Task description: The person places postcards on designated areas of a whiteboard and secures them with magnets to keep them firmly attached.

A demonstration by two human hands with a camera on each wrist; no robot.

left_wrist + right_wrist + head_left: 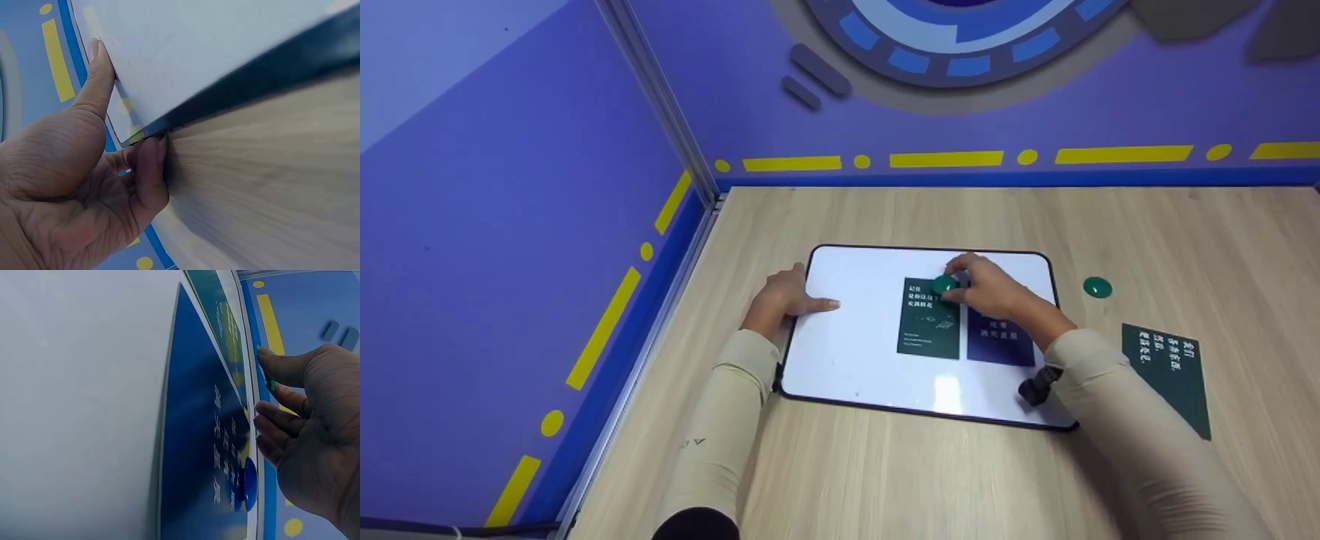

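A white magnetic board (855, 337) with a black rim lies on the wooden table. A green card (928, 334) and a blue card (1001, 339) lie side by side on it. My right hand (958, 283) pinches a round green magnet (942, 285) at the top of the green card. In the right wrist view a sliver of that green magnet (271, 385) shows between thumb and finger, and a blue magnet (248, 484) sits on the blue card (194, 439). My left hand (799, 300) grips the board's left edge, thumb (98, 73) on top and a finger (149, 169) curled against the rim.
A second green magnet (1097, 287) lies on the table right of the board. A dark green card (1170, 371) lies further right, nearer me. Purple partition walls (510, 225) close the table at the left and back.
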